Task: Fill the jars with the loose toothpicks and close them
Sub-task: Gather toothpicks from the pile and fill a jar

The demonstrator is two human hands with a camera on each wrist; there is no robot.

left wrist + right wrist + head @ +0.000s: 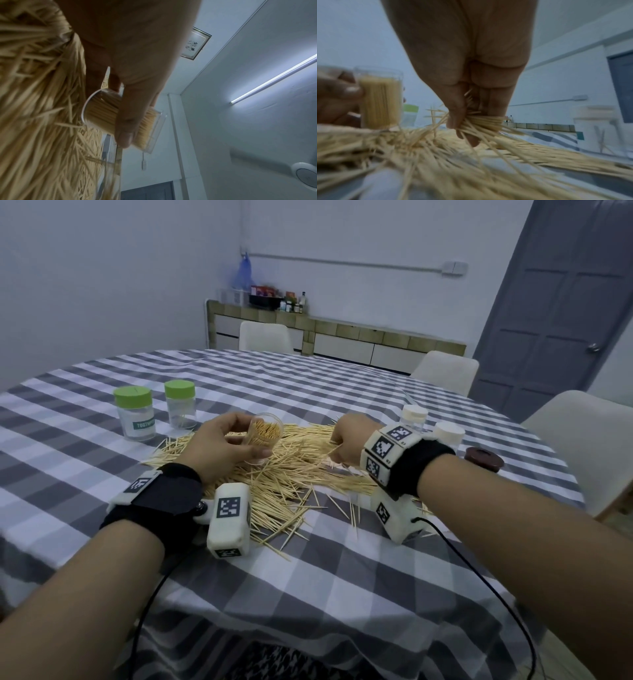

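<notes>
1. While the left hand holds the open jar tilted, fingers curled round it, the jar is full of toothpicks.
2. At 3 o'clock from it, the right hand pinches a bunch from the toothpick pile.

Lidless clear jar, seemingly near-full, tilts above the loose toothpicks.

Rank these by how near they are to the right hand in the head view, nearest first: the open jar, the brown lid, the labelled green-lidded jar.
1. brown lid: on the table just right of the right hand.
2. open jar: to the left, held by the left hand.
3. labelled green-lidded jar: far left.
</notes>
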